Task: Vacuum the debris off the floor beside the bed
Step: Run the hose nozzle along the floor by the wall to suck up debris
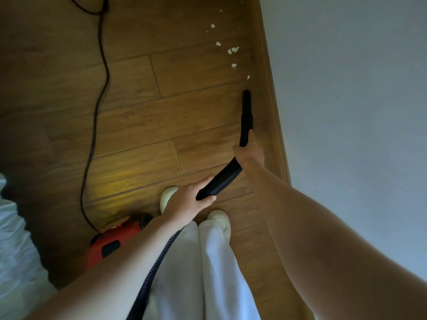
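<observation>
At twelve o'clock of your nozzle (246, 107): light paper debris (232, 50).
Your right hand (250, 150) grips its rigid base; your left hand (189, 202) grips the flexible hose (219, 179).

Floor (143, 116): warm brown wood-grain planks. Debris (233, 50), far right: off-white scraps. Nozzle (246, 112) and ribbed hose (221, 179): black. Vacuum body (111, 243), near left: orange-red, black panels. Cord (97, 93): dark. Trousers (208, 273), shoes (219, 218): white, cream. Wall (346, 88): pale grey-white.

1. Black vacuum nozzle (246, 109): slim, angled down, tip near skirting.
2. Ribbed black hose (221, 179): curves back to the red canister vacuum (111, 241).
3. Pale paper scraps (233, 50): scattered just ahead on wood floor (143, 107).
</observation>
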A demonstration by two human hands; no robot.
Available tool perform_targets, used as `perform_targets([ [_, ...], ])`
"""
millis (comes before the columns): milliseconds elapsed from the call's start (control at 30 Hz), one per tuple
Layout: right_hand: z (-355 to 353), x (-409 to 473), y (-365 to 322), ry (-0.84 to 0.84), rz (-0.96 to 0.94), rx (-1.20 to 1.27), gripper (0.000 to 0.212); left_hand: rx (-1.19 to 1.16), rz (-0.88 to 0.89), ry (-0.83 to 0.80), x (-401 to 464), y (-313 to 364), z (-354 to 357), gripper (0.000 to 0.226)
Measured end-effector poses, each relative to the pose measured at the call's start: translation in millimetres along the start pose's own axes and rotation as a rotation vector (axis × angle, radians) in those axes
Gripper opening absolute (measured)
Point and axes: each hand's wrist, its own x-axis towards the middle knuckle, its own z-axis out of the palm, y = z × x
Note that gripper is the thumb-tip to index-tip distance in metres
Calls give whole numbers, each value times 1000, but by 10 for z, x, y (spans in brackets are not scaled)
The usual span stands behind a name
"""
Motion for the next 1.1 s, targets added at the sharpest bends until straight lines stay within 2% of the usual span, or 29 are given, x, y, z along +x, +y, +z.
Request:
perform_targets([
  [167,1,-13,35,-3,8,20,76,9,-6,17,-56,19,9,56],
  [567,-291,505,-435,-11,-50,-12,76,2,6,60,540,205,-59,60],
  [867,-115,384,-605,-86,-143,-92,78,-54,-81,92,260,260,-225,60],
  [967,-122,453,-714,-72,-128,-92,78,-94,-82,113,313,287,-256,60],
  [1100,-160,511,-722,-16,-83,-82,77,-24,-67,110,458,273,-209,61],
])
